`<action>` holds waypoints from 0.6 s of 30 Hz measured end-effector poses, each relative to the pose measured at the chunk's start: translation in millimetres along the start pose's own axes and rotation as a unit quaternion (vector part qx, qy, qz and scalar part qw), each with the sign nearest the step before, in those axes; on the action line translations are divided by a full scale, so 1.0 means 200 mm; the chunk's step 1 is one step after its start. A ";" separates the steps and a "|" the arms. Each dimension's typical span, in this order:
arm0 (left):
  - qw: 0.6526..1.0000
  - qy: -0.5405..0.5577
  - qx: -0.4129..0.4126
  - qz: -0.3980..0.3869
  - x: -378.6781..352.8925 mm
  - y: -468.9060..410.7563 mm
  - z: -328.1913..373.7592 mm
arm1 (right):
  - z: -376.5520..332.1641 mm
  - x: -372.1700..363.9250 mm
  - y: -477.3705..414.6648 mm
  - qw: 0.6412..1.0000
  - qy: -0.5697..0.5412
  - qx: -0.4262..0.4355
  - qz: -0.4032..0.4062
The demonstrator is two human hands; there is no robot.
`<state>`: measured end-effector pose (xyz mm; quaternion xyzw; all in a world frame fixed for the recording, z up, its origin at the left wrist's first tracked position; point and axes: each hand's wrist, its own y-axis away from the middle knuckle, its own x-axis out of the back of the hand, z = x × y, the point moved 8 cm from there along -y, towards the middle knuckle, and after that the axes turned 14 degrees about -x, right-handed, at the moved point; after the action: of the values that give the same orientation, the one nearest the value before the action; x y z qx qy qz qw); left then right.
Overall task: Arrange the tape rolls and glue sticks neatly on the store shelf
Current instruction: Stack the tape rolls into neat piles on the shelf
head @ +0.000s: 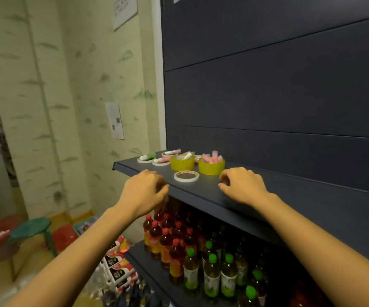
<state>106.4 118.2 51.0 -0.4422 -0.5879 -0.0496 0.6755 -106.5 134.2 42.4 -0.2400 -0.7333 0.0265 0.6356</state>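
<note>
Right now both hands hold nothing. The left hand [144, 191] hovers at the front lip of the shelf [289, 196] with its fingers loosely bent; whether it touches the edge cannot be told. The right hand [243, 185] lies on the shelf surface, with its fingers loosely curled and the thumb low against the board.

Between the two hands, slightly beyond them, one thin white tape roll [186, 176] lies flat. Past it stand two wide yellow tape rolls: the left yellow roll [182, 162] and the right yellow roll [211, 166], which is just beyond the right hand's fingertips. Beyond the left hand, three more flat white rolls [161, 162] lie near the shelf's far-left corner; a possible fourth behind the yellow pair is too hidden to confirm.

Three glue sticks lie across those white rolls: a green one [148, 155] and two pink-and-white ones [173, 152]. One more pokes from the left yellow roll, and a cluster of pink sticks [212, 157] stands in the right one, too blurred to count.
</note>
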 end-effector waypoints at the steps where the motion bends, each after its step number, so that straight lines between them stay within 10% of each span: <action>1: 1.000 0.006 -0.007 0.000 -0.02 -0.03 -0.04 | -0.02 -0.01 -0.04 1.000 0.004 -0.010 0.002; 18: 0.992 0.079 -0.099 0.029 -0.47 -0.61 -0.36 | -0.03 -0.21 -0.88 0.987 -0.001 -0.150 0.055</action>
<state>60.4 -46.3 44.5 -0.5184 -0.5120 -0.1232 0.6737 -153.2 -39.4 65.3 -0.3728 -0.7153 -0.0489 0.5890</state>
